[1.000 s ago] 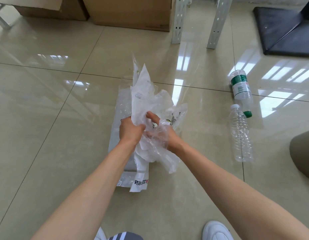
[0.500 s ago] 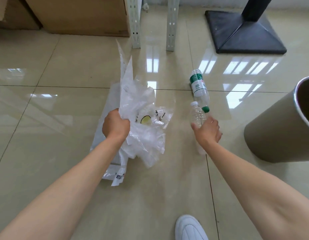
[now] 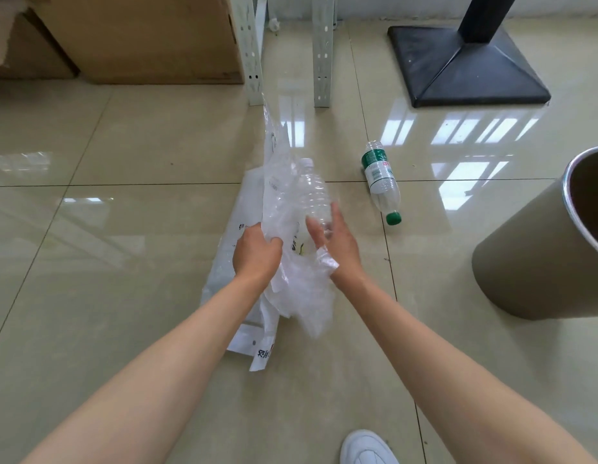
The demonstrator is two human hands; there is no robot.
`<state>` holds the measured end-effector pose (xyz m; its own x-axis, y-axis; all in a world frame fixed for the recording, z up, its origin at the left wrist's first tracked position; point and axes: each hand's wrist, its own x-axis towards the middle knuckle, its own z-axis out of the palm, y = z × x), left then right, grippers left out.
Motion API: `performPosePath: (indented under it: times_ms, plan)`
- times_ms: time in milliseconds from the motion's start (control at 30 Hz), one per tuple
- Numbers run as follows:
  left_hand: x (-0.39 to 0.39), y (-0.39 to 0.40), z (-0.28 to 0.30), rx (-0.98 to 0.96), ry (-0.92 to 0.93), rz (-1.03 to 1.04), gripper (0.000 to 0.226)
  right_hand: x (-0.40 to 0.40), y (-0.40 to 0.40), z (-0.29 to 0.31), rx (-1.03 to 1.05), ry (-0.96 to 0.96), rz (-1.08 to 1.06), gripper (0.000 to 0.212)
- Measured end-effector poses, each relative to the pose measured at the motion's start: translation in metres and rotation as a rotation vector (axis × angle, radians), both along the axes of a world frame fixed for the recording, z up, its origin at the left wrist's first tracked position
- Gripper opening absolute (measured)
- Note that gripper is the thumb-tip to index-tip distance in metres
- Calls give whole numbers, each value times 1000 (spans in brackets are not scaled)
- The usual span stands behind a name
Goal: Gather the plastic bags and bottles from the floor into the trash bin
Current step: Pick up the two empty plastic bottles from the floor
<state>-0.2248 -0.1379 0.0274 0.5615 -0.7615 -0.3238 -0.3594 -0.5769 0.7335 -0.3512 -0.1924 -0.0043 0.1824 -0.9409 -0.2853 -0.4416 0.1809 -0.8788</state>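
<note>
Clear plastic, in the hands: the left hand point(image 3: 257, 251) is closed in a fist on a bunch of crumpled plastic bags point(image 3: 292, 262), which hang from it down toward the floor point(image 3: 123, 262).
Clear bottle: an unlabelled clear bottle point(image 3: 316, 195) stands nearly upright at the right hand point(image 3: 337, 244), neck up and away from the person, pressed against the bags just beyond the left hand.
Right hand: fingers spread and only half curled around the bottle's lower part; whether it grips the bottle firmly or merely steadies it against the bags I cannot tell.
Flat bag: a white printed bag point(image 3: 237, 289) lies flat on the floor under and to the near left of both hands, not held as far as the view shows.
Green-capped bottle: the labelled bottle point(image 3: 381, 180) lies on its side on the floor, up and to the right of the right hand and apart from it. Its long axis runs roughly away from the person, green cap at the near end, tilted a little rightward.
Nearer hand: the right, clearly; the left is farther off and full of bags.
Trash bin: the beige trash bin point(image 3: 532, 262) stands well to the right of the right hand, beyond the lying bottle, mouth open and tilted from this view.
Judged next move: likely either tucking the clear bottle in with the bags or reaching for the green-capped bottle, cap end first, then carrying everything rightward to the bin.
Risk: slippery film could let the clear bottle slide out of a loose hold.
</note>
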Motion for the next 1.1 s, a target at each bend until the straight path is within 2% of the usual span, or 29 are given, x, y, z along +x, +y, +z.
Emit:
performPosePath:
  times_ms: [133,233,300,400,500,600,667,733,833,933,1000,1100]
  plan:
    - [-4,8,1,-71,214,13,28,21,14,3,37,-108,95,64]
    - [-4,14,3,-144,358,13,31,26,19,6,139,-243,70,60]
    - [-3,13,3,-151,402,24,43,27,21,6,236,-351,32,56]
    - [-3,6,2,-99,378,43,69,27,22,2,295,-392,-8,46]
    - [-3,-2,-2,-47,308,64,65,23,19,-1,316,-390,-2,33]
    - [-6,-10,-6,-6,232,87,63,15,7,-6,327,-393,32,44]
    - [-9,-18,-9,11,186,78,63,7,-6,-11,290,-314,66,53]
    - [-13,-25,-12,28,150,57,61,-3,-23,-16,212,-150,78,55]
    - [-17,-33,-18,50,122,48,60,-25,-61,-19,-2,140,-19,45]
    - [-17,-37,-23,78,82,50,58,-54,-113,-19,-195,518,-110,32]
    - [-17,-38,-24,95,51,49,55,-70,-142,-21,-202,702,-105,39]
    - [-18,-42,-27,119,21,47,53,-79,-172,-26,-103,757,-119,54]
